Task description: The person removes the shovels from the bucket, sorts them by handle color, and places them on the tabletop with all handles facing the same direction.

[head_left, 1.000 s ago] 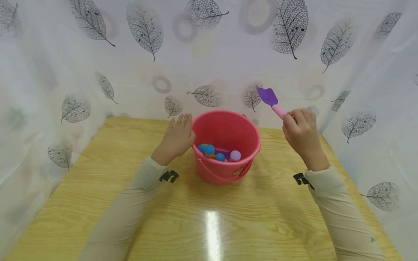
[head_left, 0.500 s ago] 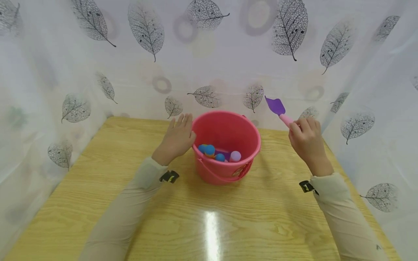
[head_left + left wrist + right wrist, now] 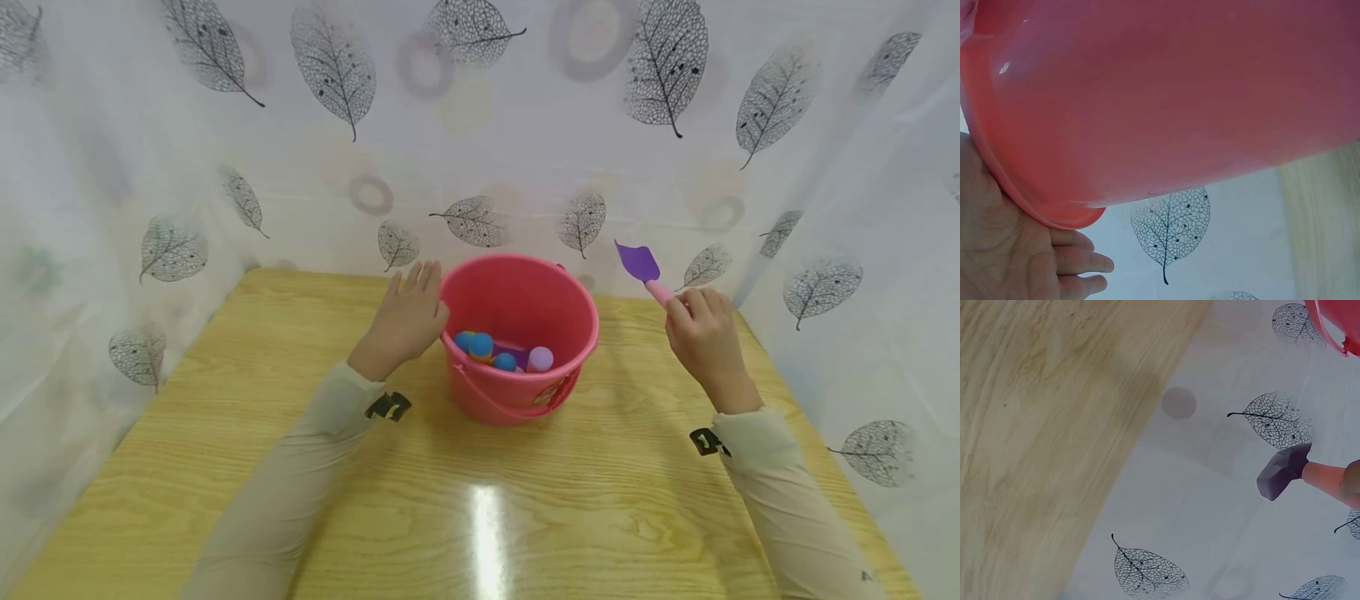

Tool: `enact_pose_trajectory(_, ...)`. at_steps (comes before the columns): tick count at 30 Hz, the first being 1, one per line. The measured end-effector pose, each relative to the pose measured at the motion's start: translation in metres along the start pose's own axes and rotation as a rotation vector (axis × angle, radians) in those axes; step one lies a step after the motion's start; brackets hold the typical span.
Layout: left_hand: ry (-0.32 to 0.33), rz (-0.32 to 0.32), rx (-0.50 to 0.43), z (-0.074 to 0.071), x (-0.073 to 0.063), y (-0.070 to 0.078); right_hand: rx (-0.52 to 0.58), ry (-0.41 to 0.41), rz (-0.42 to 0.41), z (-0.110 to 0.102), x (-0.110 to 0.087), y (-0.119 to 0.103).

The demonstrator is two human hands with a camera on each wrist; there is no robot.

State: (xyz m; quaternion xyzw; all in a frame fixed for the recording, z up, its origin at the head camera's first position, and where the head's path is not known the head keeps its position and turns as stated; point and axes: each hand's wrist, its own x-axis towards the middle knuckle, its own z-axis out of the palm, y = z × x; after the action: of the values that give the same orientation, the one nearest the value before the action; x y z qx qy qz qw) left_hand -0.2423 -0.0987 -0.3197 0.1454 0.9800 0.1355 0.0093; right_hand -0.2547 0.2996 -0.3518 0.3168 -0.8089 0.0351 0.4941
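Note:
A pink bucket (image 3: 517, 400) stands on the wooden table, its handle hanging down at the front. Inside lie several small toys, among them a blue ball-shaped top (image 3: 482, 345) and a lilac one (image 3: 540, 359); their lower parts are hidden. My left hand (image 3: 405, 321) rests against the bucket's left rim with fingers extended, and the left wrist view shows the palm beside the rim (image 3: 1054, 219). Right of the bucket, in the air, my right hand (image 3: 703, 337) grips the pink handle of a toy shovel (image 3: 639, 262). Its purple blade (image 3: 1282, 470) points up and to the left.
The wooden table (image 3: 480, 467) spreads out around the bucket, with a bright light reflection near its front. A pale curtain (image 3: 480, 125) with leaf prints hangs behind the table and on both sides.
My right hand has moved down and slightly right with the toy shovel, away from the bucket. The left hand and the bucket have stayed in place.

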Motion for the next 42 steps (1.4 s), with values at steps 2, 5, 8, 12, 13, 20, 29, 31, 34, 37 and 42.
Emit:
enact_pose_trajectory(2,0.0,0.0,0.001,0.0,0.0,0.0,0.002,-0.007,0.0,0.002,-0.005,0.002)
enact_pose_trajectory(5,0.002,0.002,0.004,0.0,-0.001,0.0,0.005,-0.016,-0.003,0.005,-0.011,0.004)
enact_pose_trajectory(8,0.003,0.003,0.004,0.0,-0.001,0.0,0.013,-0.014,0.003,0.008,-0.018,0.007)
enact_pose_trajectory(12,0.004,0.005,0.002,0.0,-0.001,0.0,0.013,-0.024,0.021,0.013,-0.026,0.011)
enact_pose_trajectory(13,0.005,0.005,0.002,0.0,-0.001,0.0,0.011,-0.029,0.024,0.013,-0.028,0.012)
enact_pose_trajectory(20,0.005,0.003,-0.003,0.0,0.0,0.0,-0.004,-0.058,0.033,0.018,-0.04,0.018)
enact_pose_trajectory(29,0.007,0.001,-0.005,0.001,0.0,-0.001,0.004,-0.102,0.03,0.023,-0.05,0.022)
enact_pose_trajectory(31,0.01,0.001,-0.003,0.001,0.0,-0.001,0.006,-0.115,0.026,0.025,-0.052,0.023)
enact_pose_trajectory(34,0.009,0.0,0.002,0.001,0.0,0.0,0.011,-0.127,0.019,0.027,-0.055,0.024)
enact_pose_trajectory(37,0.006,-0.001,0.001,0.001,0.0,0.0,0.016,-0.138,0.015,0.028,-0.057,0.024)
enact_pose_trajectory(42,0.009,0.0,-0.01,0.0,-0.001,0.0,0.012,-0.165,0.017,0.031,-0.06,0.025)
